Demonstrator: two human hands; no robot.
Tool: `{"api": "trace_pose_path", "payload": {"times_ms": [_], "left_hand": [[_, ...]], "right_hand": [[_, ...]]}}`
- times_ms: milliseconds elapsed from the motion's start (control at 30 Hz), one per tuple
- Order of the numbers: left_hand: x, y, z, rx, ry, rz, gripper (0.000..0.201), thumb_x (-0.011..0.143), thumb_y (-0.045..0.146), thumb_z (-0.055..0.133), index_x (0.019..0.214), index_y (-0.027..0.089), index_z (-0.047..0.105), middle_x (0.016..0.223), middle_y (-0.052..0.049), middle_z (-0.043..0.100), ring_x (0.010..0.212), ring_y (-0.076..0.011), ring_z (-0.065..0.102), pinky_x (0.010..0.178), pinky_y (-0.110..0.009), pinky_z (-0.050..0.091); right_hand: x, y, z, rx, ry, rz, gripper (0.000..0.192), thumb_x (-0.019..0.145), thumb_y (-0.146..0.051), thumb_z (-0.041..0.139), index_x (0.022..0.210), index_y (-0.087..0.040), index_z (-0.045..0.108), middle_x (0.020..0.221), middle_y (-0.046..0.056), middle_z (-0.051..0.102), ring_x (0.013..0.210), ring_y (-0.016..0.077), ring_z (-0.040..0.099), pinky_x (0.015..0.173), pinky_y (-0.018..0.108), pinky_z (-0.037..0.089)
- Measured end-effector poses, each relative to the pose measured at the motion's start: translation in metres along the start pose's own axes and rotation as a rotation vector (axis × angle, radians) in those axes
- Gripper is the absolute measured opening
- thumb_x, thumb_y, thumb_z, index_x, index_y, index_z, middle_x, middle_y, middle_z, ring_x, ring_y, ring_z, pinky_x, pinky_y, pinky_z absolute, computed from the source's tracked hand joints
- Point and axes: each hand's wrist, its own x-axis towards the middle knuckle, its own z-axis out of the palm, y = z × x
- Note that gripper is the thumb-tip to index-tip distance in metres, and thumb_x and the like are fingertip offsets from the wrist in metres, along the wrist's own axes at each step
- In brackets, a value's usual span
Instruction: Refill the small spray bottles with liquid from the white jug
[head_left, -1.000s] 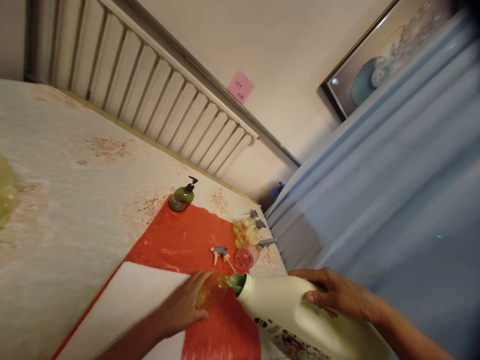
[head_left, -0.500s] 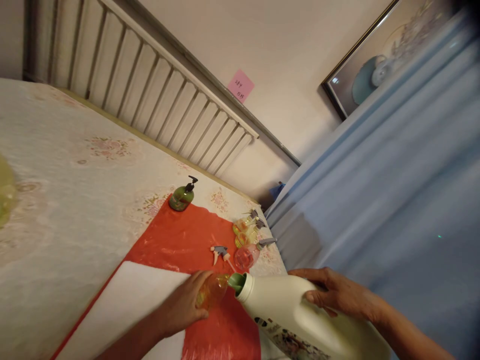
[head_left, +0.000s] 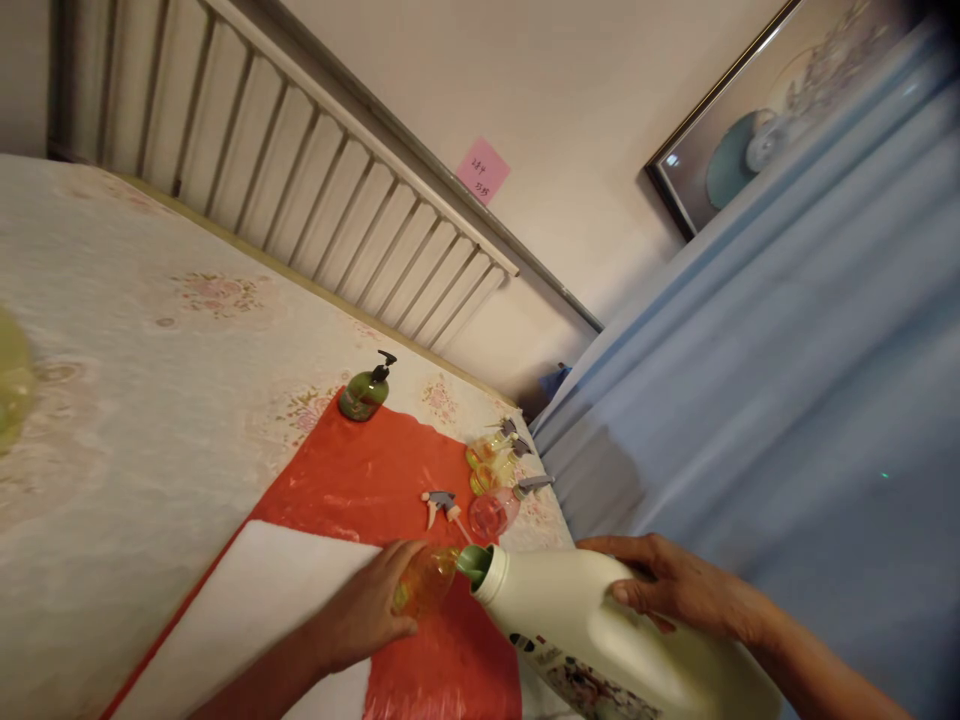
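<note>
My left hand (head_left: 371,610) is wrapped round a small clear yellowish bottle (head_left: 429,583), tilted with its mouth to the right. Against that mouth rests the green spout of a large cream detergent jug (head_left: 562,605), which is tipped over on its side. My right hand (head_left: 667,585) grips the jug by its handle, the fingers partly hidden. Whether liquid is flowing cannot be made out. Just beyond the bottle, a loose grey and white spray trigger head (head_left: 442,503) lies on a red plastic sheet (head_left: 352,480).
A pink spray bottle (head_left: 491,512) and yellow spray bottles (head_left: 484,455) stand at the table's right edge. A green pump bottle (head_left: 365,393) is at the sheet's far corner. A white cloth (head_left: 277,590) lies at front left. Beyond are a radiator (head_left: 300,170) and blue curtain (head_left: 750,380).
Almost nothing differs. Both hands, the small bottle and the jug keep the same positions; the view has shifted very slightly.
</note>
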Motion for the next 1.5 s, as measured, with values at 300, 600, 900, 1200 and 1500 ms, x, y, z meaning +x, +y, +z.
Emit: {"api": "trace_pose_path", "payload": {"times_ms": [300,600,900,1200,1500], "left_hand": [[-0.0007,0.0040,-0.0023,-0.010,-0.011,-0.006,0.086,0.056,0.011,0.065,0.137,0.030,0.040,0.140,-0.005,0.050,0.132,-0.0279,0.043,0.113,-0.043,0.034],[-0.0007,-0.0005,0.0004,-0.002,0.002,0.011,0.085,0.057,0.012,0.065,0.136,0.030,0.040,0.140,-0.005,0.050,0.131,-0.0282,0.044,0.112,-0.043,0.035],[-0.0011,0.0033,-0.0014,-0.022,0.001,0.023,0.085,0.057,0.011,0.064,0.136,0.031,0.041,0.138,-0.004,0.051,0.130,-0.0279,0.045,0.112,-0.042,0.035],[-0.0005,-0.0010,0.0000,-0.017,0.002,0.015,0.086,0.057,0.011,0.065,0.136,0.030,0.040,0.138,-0.005,0.050,0.129,-0.0269,0.045,0.111,-0.040,0.035],[0.0002,0.0006,-0.0004,-0.010,-0.010,0.022,0.085,0.057,0.011,0.066,0.136,0.029,0.040,0.137,-0.005,0.050,0.129,-0.0263,0.045,0.112,-0.040,0.034]], "right_hand": [[-0.0002,0.0006,0.0001,-0.001,0.002,0.010,0.071,0.079,-0.065,0.062,0.136,-0.023,0.054,0.086,0.004,0.065,0.059,0.0109,0.048,0.048,0.020,0.039],[-0.0006,0.0006,-0.0003,0.003,-0.005,-0.021,0.067,0.081,-0.061,0.062,0.135,-0.022,0.055,0.084,0.003,0.063,0.059,0.0102,0.047,0.048,0.019,0.038],[0.0009,0.0018,-0.0007,0.015,-0.008,-0.023,0.067,0.082,-0.060,0.062,0.137,-0.022,0.053,0.087,0.004,0.065,0.060,0.0105,0.049,0.048,0.019,0.038],[0.0006,-0.0002,-0.0009,0.011,-0.014,-0.029,0.065,0.083,-0.058,0.062,0.136,-0.022,0.054,0.085,0.004,0.064,0.060,0.0104,0.048,0.048,0.019,0.038],[0.0006,-0.0039,-0.0023,0.003,-0.004,0.007,0.068,0.080,-0.061,0.062,0.135,-0.022,0.055,0.086,0.004,0.065,0.059,0.0103,0.047,0.048,0.020,0.038]]}}
